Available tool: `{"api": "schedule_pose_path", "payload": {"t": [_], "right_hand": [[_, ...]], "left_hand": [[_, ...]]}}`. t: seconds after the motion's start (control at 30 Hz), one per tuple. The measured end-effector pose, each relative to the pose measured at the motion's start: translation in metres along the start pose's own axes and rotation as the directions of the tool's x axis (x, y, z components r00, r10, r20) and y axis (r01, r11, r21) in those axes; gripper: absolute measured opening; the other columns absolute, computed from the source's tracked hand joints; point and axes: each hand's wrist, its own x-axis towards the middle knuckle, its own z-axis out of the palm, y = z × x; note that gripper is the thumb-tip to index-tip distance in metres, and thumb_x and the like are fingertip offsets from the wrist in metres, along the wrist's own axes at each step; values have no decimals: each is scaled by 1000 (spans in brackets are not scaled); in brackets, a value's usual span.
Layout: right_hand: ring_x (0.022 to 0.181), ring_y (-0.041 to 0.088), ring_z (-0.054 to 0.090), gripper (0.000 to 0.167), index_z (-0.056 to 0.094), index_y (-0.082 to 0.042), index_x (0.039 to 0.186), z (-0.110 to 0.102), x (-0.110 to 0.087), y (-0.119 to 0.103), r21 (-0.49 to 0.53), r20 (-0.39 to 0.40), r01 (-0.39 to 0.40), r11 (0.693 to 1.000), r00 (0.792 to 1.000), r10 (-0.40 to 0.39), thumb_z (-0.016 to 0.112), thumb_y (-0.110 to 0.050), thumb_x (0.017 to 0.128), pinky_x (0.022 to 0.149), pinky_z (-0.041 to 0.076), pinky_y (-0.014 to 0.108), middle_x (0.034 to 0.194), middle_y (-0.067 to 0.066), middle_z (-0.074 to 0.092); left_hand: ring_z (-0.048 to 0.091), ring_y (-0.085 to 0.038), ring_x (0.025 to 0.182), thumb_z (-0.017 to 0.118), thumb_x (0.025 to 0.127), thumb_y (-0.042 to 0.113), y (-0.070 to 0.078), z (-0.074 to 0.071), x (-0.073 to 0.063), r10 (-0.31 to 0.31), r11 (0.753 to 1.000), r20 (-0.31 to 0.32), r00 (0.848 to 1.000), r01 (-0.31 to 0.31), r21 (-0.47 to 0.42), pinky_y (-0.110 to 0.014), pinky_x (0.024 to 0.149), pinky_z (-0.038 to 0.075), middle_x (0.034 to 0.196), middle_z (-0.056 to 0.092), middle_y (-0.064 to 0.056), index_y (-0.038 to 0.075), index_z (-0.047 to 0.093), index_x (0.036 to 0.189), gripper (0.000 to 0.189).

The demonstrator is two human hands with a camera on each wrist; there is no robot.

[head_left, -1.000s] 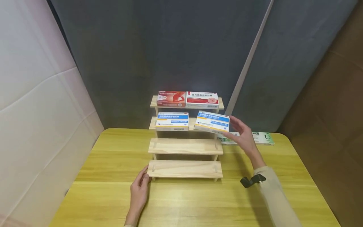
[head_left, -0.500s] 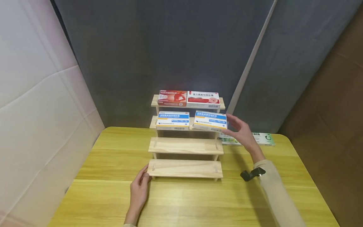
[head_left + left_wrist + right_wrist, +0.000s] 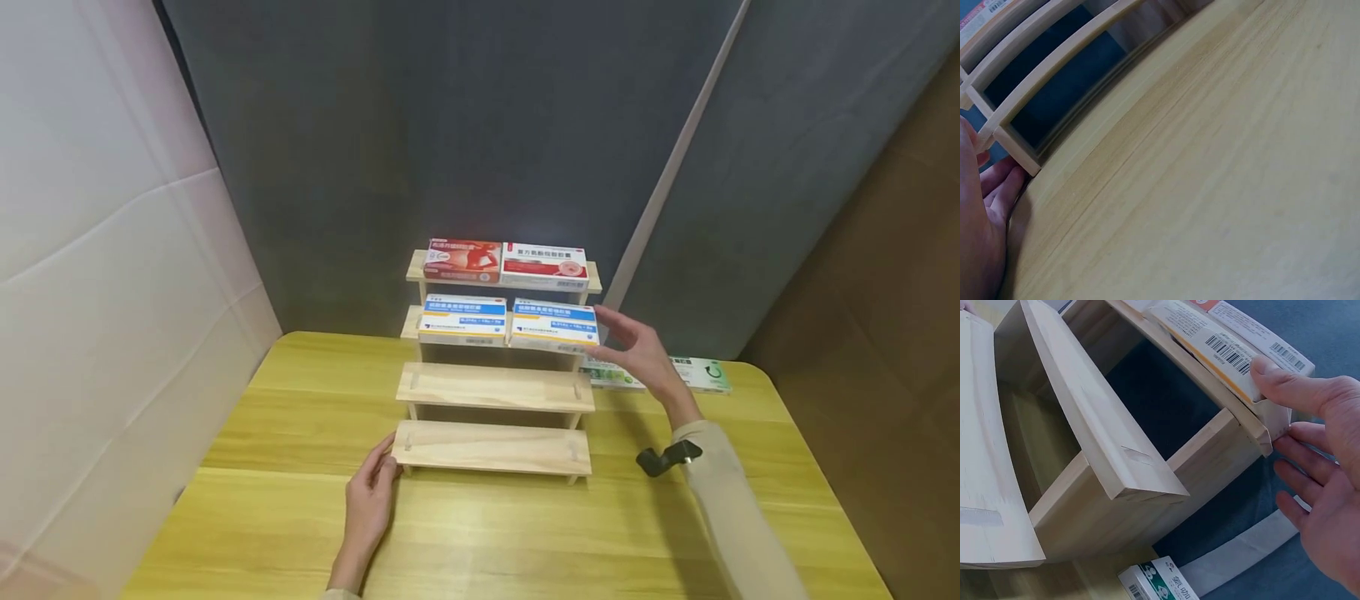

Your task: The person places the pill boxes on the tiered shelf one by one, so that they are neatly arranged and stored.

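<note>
A stepped wooden display rack point(image 3: 495, 446) stands on the table. My left hand point(image 3: 369, 492) holds the left end of its lowest step; in the left wrist view, the fingers point(image 3: 1005, 187) lie by the step's leg. My right hand point(image 3: 637, 354) grips the right end of a blue-and-white medicine box point(image 3: 553, 323) lying on the second step from the top. In the right wrist view, its thumb point(image 3: 1285, 381) presses the box's near corner; the index fingertip is hidden. A matching medicine box point(image 3: 463, 319) lies just left of it.
On the top step sit a red medicine box point(image 3: 462, 260) and a white-and-red medicine box point(image 3: 544, 263). Green-and-white boxes point(image 3: 708, 373) lie on the table behind my right hand. A grey curtain point(image 3: 337, 167) hangs behind, with a pale panel point(image 3: 112, 208) at left.
The right-hand medicine box has gone from tilted to lying nearly straight on the step, beside its match. My right hand has stayed at its end; my left hand keeps its place.
</note>
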Motion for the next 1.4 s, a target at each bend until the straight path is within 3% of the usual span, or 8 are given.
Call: {"api": "schedule_pose_path", "payload": {"t": [0.27,0.5,0.7,1.13,1.4], "right_hand": [[151,33,33,79,42,-21,156,2,2,-5,-16,1,-26,1000,1000,26,80,-36,88,124,27,57,162,5,40],[150,36,34,78,42,-22,156,5,5,-7,-39,15,-28,999,999,29,79,-37,88,123,27,57,163,6,39],[149,39,33,85,39,-23,158,2,3,-7,-101,13,-37,994,999,39,79,-45,86,121,29,62,164,5,36],[155,36,21,95,30,-18,160,-15,6,8,-161,83,-42,986,995,56,82,-39,84,124,19,62,167,7,28],[154,39,21,97,26,-14,161,-28,5,20,-190,68,-85,978,993,99,81,-37,85,124,20,62,168,11,25]], "left_hand": [[69,-8,91,51,105,8,0,0,1,-12,1000,8,1000,12,4,-10,82,53,107,75,-17,10,60,141,37],[69,-8,89,48,105,3,2,2,1,-12,999,12,1000,11,50,-8,81,51,106,74,-21,2,57,142,39],[69,-8,92,49,105,6,0,1,0,-26,1000,13,1000,26,4,-8,83,52,108,74,-18,9,59,142,38],[69,-5,91,50,105,6,0,-1,0,-6,1000,7,1000,6,-2,-7,84,51,109,74,-19,8,60,141,37],[69,-6,91,50,105,5,6,-1,-2,-1,1000,17,1000,1,-10,-7,84,52,109,74,-20,7,59,141,37]]}}
